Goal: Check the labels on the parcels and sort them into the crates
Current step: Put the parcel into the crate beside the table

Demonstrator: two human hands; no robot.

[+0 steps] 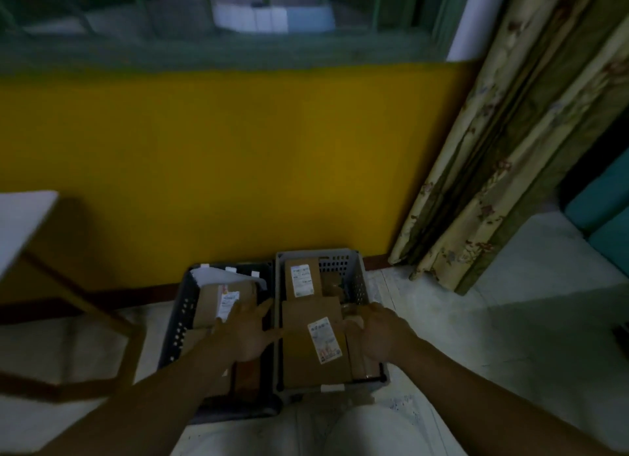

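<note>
The left hand is spread flat, fingers straight and fanned, hovering over the rim between the two crates; whether its fingertips touch the big parcel beside it cannot be told. The right hand has its fingers curled down over the right edge of that same parcel, gripping it. This brown cardboard parcel lies flat on top in the grey crate, label facing up, white with small coloured print too blurred to read.

Behind it in the same crate stands a second parcel, leaning toward the far wall, its own white label turned to the camera. More brown packages fill the right side of this crate, dim and hard to separate.

The dark crate sits just left, touching the grey one side by side. Inside it lie a cardboard box with a white label and a pale sheet or envelope at the far end.

Both crates rest on a pale tiled floor against a yellow wall. A flowered curtain hangs at the right, and a white-topped table with wooden legs stands at the left. The person's light-clothed knees show at the bottom edge.
</note>
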